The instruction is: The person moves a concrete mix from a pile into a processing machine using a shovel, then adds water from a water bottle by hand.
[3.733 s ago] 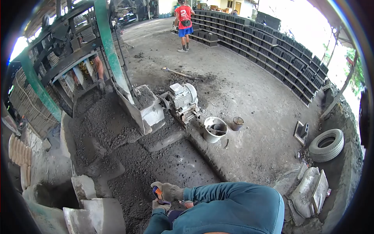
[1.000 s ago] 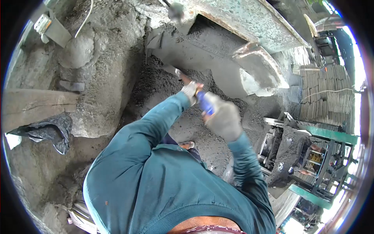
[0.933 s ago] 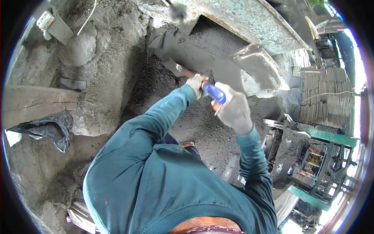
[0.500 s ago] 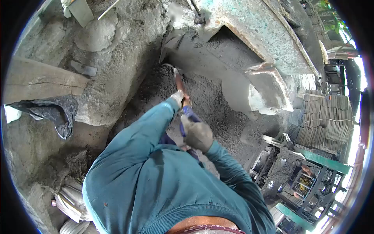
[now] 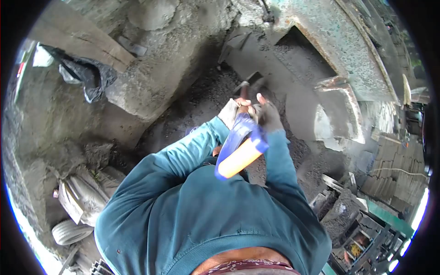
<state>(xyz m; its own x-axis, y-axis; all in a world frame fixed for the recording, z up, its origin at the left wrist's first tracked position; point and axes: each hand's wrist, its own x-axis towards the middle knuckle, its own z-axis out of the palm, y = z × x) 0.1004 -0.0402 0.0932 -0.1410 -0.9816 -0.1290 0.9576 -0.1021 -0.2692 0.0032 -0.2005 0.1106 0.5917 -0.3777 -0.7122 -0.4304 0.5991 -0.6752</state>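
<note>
I hold a shovel with both gloved hands. Its blue and orange grip (image 5: 238, 156) sticks up close to the camera, free of my hands. My left hand (image 5: 230, 112) and my right hand (image 5: 268, 114) are closed side by side on the shaft lower down. The shovel blade (image 5: 251, 79) sits low in the dark grey damp mix (image 5: 206, 98) just beyond my hands. My teal sleeves and chest fill the bottom of the view and hide the ground under me.
A rusted green metal hopper (image 5: 339, 41) and a grey chute plate (image 5: 337, 114) stand right of the mix. A hardened concrete lump (image 5: 151, 78), black plastic sheet (image 5: 85, 75) and plank (image 5: 82, 39) lie left. A tyre (image 5: 68, 231) is lower left, stacked boards (image 5: 389, 176) right.
The shovel's grip has swung up toward the camera and my right hand has slid forward onto the shaft beside my left. The view has turned left since the yard scene.
</note>
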